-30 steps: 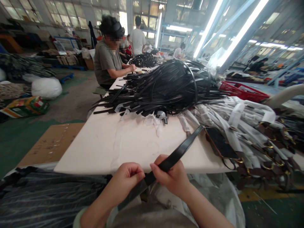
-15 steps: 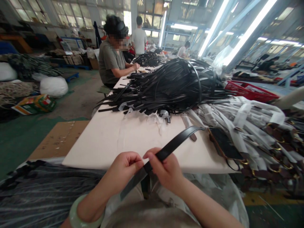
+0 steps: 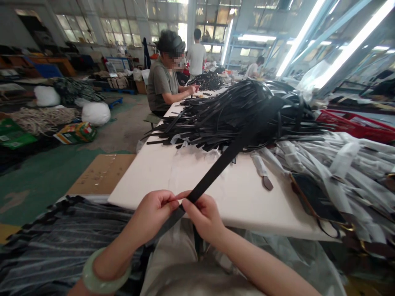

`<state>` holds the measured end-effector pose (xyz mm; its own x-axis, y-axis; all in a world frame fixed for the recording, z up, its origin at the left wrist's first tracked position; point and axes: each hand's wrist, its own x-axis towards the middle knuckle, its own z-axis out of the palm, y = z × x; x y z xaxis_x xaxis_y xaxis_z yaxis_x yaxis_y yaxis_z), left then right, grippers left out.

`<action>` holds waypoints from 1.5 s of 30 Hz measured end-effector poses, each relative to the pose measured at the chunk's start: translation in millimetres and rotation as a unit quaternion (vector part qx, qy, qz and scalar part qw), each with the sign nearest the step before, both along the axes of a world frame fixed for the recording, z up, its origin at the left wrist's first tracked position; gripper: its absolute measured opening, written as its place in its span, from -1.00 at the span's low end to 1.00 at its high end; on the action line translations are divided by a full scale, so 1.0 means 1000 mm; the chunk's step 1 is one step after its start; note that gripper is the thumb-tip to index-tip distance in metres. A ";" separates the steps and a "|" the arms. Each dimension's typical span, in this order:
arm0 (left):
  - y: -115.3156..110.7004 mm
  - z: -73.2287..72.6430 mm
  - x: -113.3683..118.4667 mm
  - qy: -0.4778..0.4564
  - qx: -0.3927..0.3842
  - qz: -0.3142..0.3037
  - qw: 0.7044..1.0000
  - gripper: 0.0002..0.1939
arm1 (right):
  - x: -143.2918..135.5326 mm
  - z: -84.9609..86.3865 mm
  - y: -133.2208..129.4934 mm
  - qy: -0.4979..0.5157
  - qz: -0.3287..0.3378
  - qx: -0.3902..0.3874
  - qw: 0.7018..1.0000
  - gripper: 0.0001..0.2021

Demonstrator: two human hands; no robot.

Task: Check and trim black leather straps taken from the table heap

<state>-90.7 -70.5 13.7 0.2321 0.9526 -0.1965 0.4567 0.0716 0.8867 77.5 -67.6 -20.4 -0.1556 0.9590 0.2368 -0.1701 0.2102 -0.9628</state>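
White bench (image 3: 160,172) ahead: I see strap (image 3: 212,174) now swung up over the pile (image 3: 247,115), left hand (image 3: 154,213) & right hand (image 3: 203,216) both pinched on it w/ fingertips touching.

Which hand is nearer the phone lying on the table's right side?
Right. The right hand pinches the black strap at the table's near edge, on the phone's side. The left hand holds the same strap just beyond it, further from the phone.

The black strap (image 3: 212,174) blurs at its far end against the strap pile (image 3: 240,111), its tip hidden.
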 end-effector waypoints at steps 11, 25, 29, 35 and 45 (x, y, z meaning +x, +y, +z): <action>-0.003 0.016 -0.036 0.053 0.025 0.058 0.997 -0.68 | -0.012 0.036 0.034 0.058 0.072 -0.013 0.996 -0.77; -0.010 0.029 -0.054 0.107 0.084 0.089 0.987 -0.66 | -0.043 0.056 0.032 -0.087 0.104 0.095 0.986 -0.89; -0.011 0.030 -0.064 0.130 0.106 0.110 0.980 -0.68 | -0.061 0.030 0.020 -0.103 0.166 0.058 0.979 -0.89; -0.018 0.033 -0.064 0.102 0.099 0.124 0.982 -0.69 | -0.065 0.036 0.013 -0.128 0.047 0.192 0.972 -0.86; -0.019 0.022 -0.067 -0.010 0.126 0.139 0.982 -0.70 | -0.091 0.028 0.010 -0.100 0.078 0.126 0.984 -0.88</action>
<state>-157.4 -89.6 35.5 -0.0416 0.9976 0.0554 0.4320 -0.0320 0.9013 -13.5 -57.2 7.2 -0.3631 0.8347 0.4140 -0.0317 0.4330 -0.9008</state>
